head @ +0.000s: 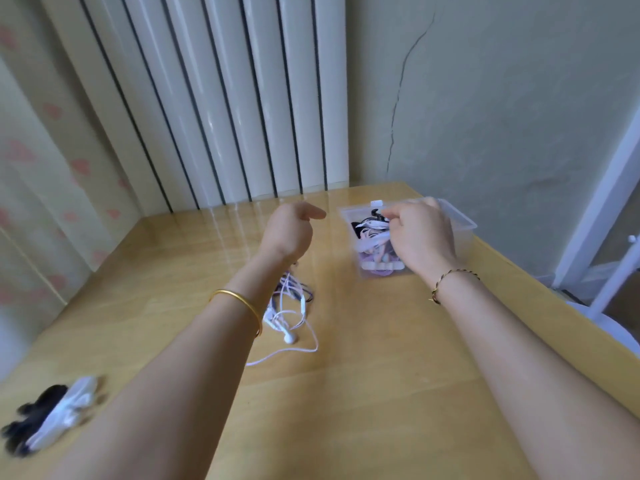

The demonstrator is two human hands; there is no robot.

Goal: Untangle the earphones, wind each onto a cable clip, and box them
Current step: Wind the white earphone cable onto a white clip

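The clear box (462, 220) stands at two o'clock on the table (346, 403), holding wound white, black and purple cords. The right hand (422, 233) reaches into it, fingertips pinching a white bundle (372, 224). The left hand (289, 230) hovers at twelve, fingers loosely curled, holding nothing. Tangled earphones (291, 306) lie at centre; black and white clips (52, 414) lie at eight o'clock.

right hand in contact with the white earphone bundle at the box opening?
Touching. Head view: the fingers of the right hand pinch the white earphone bundle at the top of the clear box, with no gap between them.
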